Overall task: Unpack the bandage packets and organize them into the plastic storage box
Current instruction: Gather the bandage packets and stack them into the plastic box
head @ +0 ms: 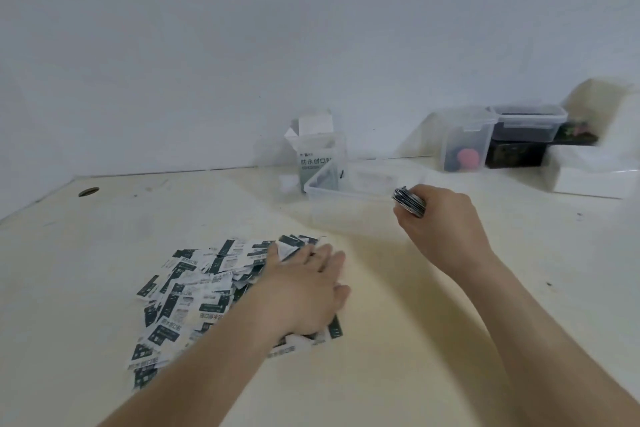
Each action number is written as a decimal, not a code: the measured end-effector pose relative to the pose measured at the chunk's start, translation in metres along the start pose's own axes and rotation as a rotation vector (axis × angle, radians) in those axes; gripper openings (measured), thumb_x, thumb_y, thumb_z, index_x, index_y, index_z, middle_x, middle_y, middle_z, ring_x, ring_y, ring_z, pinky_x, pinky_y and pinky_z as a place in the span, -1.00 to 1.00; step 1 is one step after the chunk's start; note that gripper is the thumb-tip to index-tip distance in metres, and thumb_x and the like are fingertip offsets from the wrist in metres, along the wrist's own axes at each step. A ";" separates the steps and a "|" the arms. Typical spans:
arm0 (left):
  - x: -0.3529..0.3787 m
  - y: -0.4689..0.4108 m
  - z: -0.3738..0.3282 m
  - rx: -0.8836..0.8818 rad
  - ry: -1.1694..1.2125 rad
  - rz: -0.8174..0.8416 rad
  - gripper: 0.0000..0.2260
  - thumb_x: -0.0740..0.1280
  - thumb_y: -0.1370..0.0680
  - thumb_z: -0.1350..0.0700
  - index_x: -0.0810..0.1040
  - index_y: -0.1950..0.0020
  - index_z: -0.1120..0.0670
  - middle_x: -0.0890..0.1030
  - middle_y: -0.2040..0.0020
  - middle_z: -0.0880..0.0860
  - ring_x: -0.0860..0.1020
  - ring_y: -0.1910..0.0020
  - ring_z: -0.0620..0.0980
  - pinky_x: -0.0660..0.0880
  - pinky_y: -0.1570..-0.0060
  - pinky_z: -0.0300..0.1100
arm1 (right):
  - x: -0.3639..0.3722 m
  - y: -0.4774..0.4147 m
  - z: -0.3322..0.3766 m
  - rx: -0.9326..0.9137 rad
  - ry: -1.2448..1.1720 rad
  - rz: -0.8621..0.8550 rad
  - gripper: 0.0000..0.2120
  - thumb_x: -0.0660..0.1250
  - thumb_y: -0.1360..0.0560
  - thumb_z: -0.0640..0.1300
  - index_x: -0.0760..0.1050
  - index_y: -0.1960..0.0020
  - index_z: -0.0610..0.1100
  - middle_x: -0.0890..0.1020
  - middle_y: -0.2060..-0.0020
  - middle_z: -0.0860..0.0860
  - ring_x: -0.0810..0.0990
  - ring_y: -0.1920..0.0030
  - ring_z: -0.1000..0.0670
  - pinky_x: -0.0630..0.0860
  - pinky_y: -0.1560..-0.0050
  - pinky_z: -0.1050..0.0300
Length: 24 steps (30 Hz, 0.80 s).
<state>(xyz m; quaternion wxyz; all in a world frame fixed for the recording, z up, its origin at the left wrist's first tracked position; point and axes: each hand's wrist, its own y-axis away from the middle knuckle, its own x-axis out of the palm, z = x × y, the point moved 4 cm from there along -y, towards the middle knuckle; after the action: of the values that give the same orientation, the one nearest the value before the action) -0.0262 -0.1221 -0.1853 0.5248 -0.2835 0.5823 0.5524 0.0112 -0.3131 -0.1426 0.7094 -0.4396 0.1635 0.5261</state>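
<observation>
- Bandage packets (pixel 194 291), small flat sachets printed in white and dark green, lie in a loose heap on the pale cream table (pixel 433 322), at about seven o'clock in our view.
- Our left hand (pixel 304 288) lies palm down on the heap's right edge. Its fingers are straight and a little apart, pressing on the packets without gripping any that we can see.
- Our right hand (pixel 440 218) is curled tight round a thin squared-up stack of packets (pixel 408 201). It holds the stack at about two o'clock from the heap, just beside the near right corner of the box.
- At twelve o'clock from the heap, toward the wall, stands the clear rectangular plastic storage box (pixel 332 191), with no lid on it. Its walls are blurred, so we cannot tell whether any packets lie inside yet.
- Just behind the box, at about eleven o'clock from it, stands the white-and-green cardboard bandage carton (pixel 317 152) with its top flaps open. With the carton open and the heap out on the table, we judge the unpacking done.
- We judge the organizing to be at an early stage. Only this one handful is gathered and lined up, while most of the packets are still scattered on the table, waiting to be collected, squared and set into the box.
- Two clear lidded plastic containers (pixel 464 139) sit at the far right, about two o'clock in our view and well apart from the work.
</observation>
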 end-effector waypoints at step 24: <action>-0.043 0.011 0.071 0.062 0.746 -0.291 -0.39 0.33 -0.51 -0.19 0.20 -0.51 -0.17 -0.01 -0.58 -0.18 0.02 -0.54 -0.18 0.09 -0.46 -0.16 | -0.013 -0.012 -0.010 0.061 -0.179 0.386 -0.73 0.32 -0.37 -0.35 0.62 0.19 0.00 0.42 0.52 0.10 0.27 0.54 0.09 0.25 0.52 0.33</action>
<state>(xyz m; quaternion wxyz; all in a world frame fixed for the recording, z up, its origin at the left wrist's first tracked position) -0.0027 -0.0632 -0.1299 0.3584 -0.5282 0.7031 0.3136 0.0190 -0.3303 -0.1337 0.6201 -0.3302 0.1968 0.6839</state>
